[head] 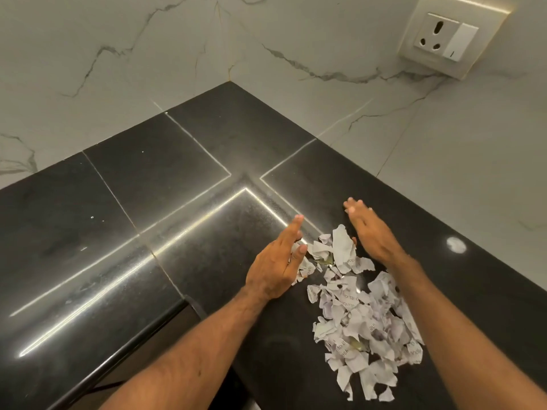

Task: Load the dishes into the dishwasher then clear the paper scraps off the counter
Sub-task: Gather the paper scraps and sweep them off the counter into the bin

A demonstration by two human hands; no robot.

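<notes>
Held the fingers [293,229] of the left hand [273,264] straight and close together, gripping nothing, thumb just beside the 9 o'clock edge of the paper scraps [361,321]; held the right hand [374,236] likewise straight-fingered and empty at the heap's 1 o'clock. Flanked the upper clump with the 2 palms turned inward, the rest trailing toward 6 o'clock on the black counter [177,187] between the forearms. Faced a marble wall [148,54] at 12 o'clock, a socket plate [447,37] at 1 o'clock.
</notes>
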